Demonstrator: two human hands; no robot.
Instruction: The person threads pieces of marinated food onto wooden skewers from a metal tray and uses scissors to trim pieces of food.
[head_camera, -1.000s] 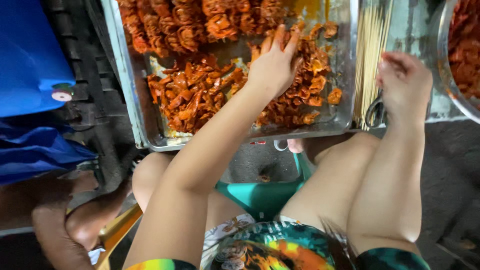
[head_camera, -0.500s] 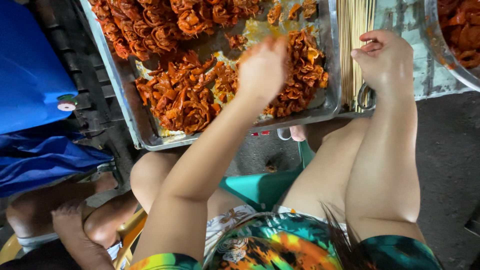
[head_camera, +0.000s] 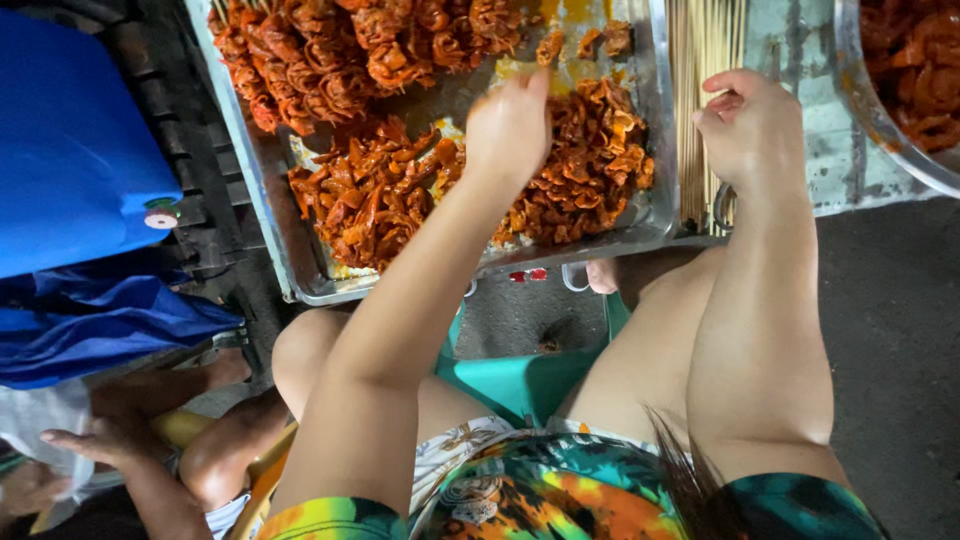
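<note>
My left hand (head_camera: 510, 120) reaches into a metal tray (head_camera: 262, 215), with its fingers curled down and pinched on an orange marinated meat piece (head_camera: 590, 170) in the loose pile. My right hand (head_camera: 750, 125) is curled into a fist at the tray's right edge. It rests on the bundle of bamboo skewers (head_camera: 705, 40) and grips one. Skewered meat (head_camera: 350, 50) lies in rows along the tray's far side. More loose meat (head_camera: 375, 195) is heaped to the left of my left wrist.
A metal bowl (head_camera: 900, 90) of the same meat stands at the far right. A blue container (head_camera: 70, 150) and blue cloth lie on the left. Another person's arm and legs (head_camera: 130, 450) are at the lower left. A teal stool (head_camera: 520, 380) shows between my knees.
My left hand's spread fingers have closed on the meat, and the hand has shifted toward the tray's middle. My right hand stays at the skewers. The camera has moved slightly.
</note>
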